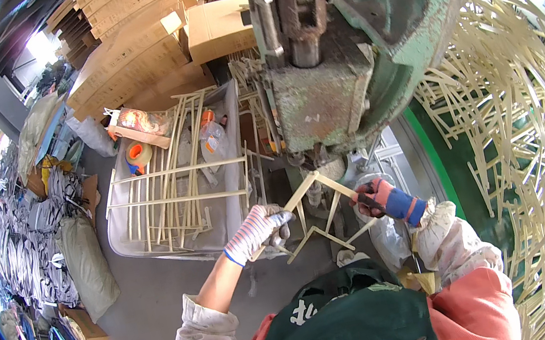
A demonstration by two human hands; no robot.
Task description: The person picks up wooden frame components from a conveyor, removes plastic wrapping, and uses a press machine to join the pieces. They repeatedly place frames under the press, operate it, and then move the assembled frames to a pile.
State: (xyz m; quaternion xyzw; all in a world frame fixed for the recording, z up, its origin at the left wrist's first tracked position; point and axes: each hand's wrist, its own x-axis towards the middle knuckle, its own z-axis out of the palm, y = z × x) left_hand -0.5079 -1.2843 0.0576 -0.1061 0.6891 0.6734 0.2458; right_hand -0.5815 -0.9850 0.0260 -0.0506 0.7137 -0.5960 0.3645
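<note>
Between both hands is a folding lattice of flat cream strips [301,192], partly spread into a zigzag. Its peak sits right under the lower end of a green press [330,103]; whether the two touch I cannot tell. My left hand [264,227], in a white glove with coloured stripes, is closed around the lattice's left side. On the right side my right hand [387,201], in a dark, blue and orange glove, grips a strip near the upper bend. Some fingertips are hidden behind the strips.
Left of the press stands a white plastic tub [129,241] with long strips across it, a tape roll [138,154] and a clear bag. Cardboard boxes [125,65] are stacked behind. A large heap of cream strips [525,128] lies at right, and bundled grey goods [37,231] at far left.
</note>
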